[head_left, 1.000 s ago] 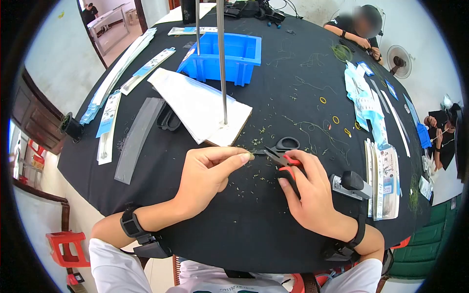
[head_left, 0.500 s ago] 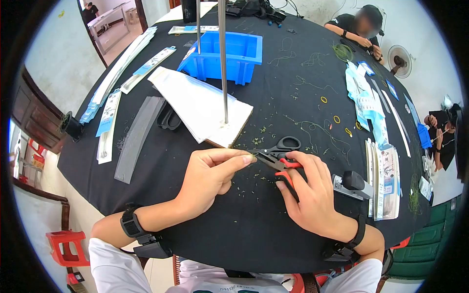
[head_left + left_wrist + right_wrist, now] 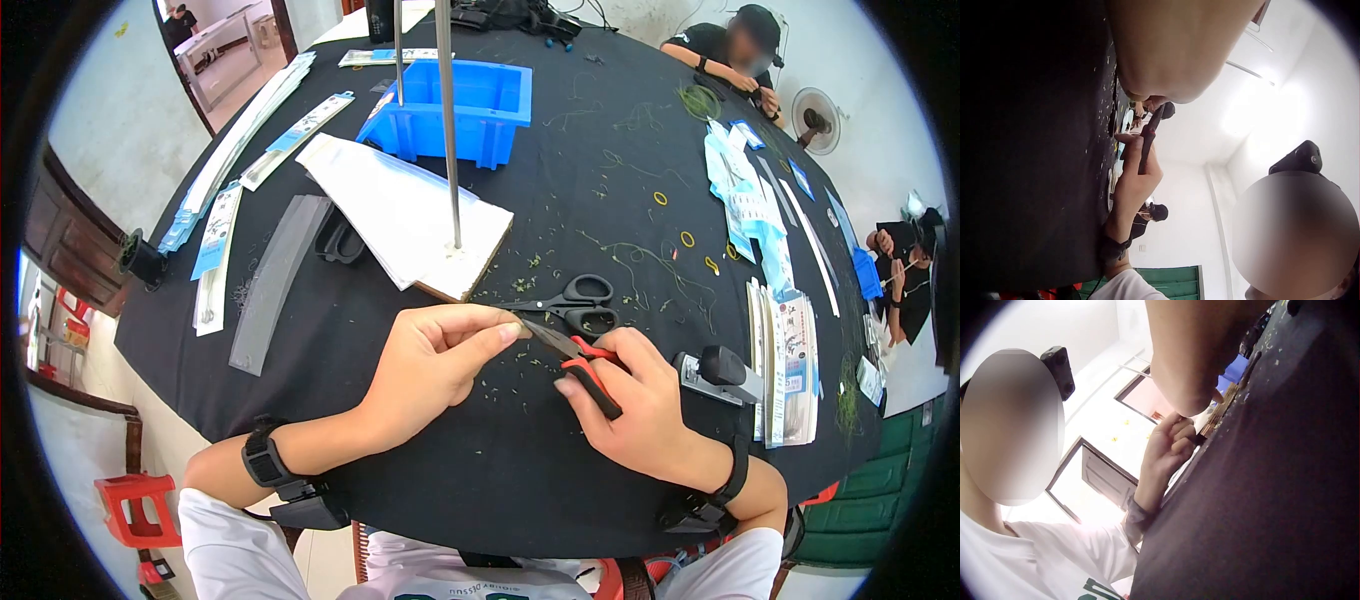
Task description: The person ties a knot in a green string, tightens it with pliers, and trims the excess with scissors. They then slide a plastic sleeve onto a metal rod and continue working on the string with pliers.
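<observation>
Now the left hand [image 3: 430,358] pinches a tiny piece [image 3: 523,331] thumb-to-forefinger; the right hand [image 3: 642,408] curls round pliers [image 3: 558,343], lower than before, baring a second loop of the scissors [image 3: 562,304].

Head-view tally. Pliers [image 3: 590,384]: 1. Scissors [image 3: 553,305]: 1 pair in full view, plus 1 part-covered black handle [image 3: 345,243], kind uncertain. Stapler [image 3: 717,378]: 1. Black spool [image 3: 143,259]: 1. Metal rods [image 3: 448,130]: 2. Yellow bands [image 3: 712,267]: 4. Blue bins [image 3: 470,140]: 2. Fan [image 3: 817,124]: 1. Other people [image 3: 740,60]: 3.
</observation>
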A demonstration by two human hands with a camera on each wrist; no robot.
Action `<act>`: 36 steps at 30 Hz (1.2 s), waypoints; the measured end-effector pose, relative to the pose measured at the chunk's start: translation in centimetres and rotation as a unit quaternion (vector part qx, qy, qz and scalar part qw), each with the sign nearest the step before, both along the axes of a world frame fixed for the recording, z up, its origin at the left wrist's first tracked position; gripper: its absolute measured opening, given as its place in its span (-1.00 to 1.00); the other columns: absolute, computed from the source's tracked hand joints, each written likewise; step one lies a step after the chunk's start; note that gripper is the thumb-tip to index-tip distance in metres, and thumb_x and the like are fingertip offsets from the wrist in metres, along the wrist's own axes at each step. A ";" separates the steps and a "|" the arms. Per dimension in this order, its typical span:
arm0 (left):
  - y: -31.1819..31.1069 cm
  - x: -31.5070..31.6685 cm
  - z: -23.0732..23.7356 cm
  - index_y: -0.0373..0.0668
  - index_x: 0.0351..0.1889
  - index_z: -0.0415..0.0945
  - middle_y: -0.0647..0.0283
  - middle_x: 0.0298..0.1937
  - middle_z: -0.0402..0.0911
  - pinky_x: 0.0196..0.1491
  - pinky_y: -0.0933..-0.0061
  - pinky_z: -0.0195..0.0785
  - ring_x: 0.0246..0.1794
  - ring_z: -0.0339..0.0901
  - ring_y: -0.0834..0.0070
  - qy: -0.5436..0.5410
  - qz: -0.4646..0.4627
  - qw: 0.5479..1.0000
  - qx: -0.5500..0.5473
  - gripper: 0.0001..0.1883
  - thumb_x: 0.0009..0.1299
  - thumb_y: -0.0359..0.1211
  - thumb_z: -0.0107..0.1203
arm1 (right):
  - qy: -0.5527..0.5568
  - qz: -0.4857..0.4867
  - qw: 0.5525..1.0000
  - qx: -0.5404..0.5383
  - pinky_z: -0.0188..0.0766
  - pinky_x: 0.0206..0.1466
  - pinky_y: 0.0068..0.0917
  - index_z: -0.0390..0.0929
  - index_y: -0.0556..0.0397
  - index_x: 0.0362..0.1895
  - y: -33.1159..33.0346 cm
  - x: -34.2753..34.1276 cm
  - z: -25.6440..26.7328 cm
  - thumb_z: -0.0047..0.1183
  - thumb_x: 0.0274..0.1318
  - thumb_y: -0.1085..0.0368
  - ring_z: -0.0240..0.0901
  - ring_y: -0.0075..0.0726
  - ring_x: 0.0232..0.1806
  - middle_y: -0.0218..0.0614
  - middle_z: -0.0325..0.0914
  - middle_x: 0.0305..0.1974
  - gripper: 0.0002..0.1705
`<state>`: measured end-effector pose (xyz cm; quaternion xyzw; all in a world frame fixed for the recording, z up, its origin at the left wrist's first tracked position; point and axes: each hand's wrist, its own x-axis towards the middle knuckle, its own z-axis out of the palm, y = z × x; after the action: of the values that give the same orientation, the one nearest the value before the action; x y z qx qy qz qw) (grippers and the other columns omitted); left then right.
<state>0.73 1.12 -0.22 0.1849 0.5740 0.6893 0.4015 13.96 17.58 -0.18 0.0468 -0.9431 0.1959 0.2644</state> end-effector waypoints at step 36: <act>-0.2 -1.0 -0.4 -0.34 -0.40 0.41 0.12 -0.64 0.46 -0.78 0.57 0.34 -0.52 0.58 0.36 -0.015 -0.168 0.978 0.124 -0.60 0.49 -0.18 -0.22 | -0.013 -0.038 0.990 -0.136 0.25 -0.56 -0.43 0.59 0.21 -0.46 1.1 -0.1 -0.4 0.18 -0.02 0.33 0.34 -0.26 -0.60 -0.22 0.42 -0.52 -0.84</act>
<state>-0.29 0.91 -0.65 0.3163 0.4389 0.6808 0.4939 13.87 18.68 -0.62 -0.0276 -0.9120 0.3132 0.2635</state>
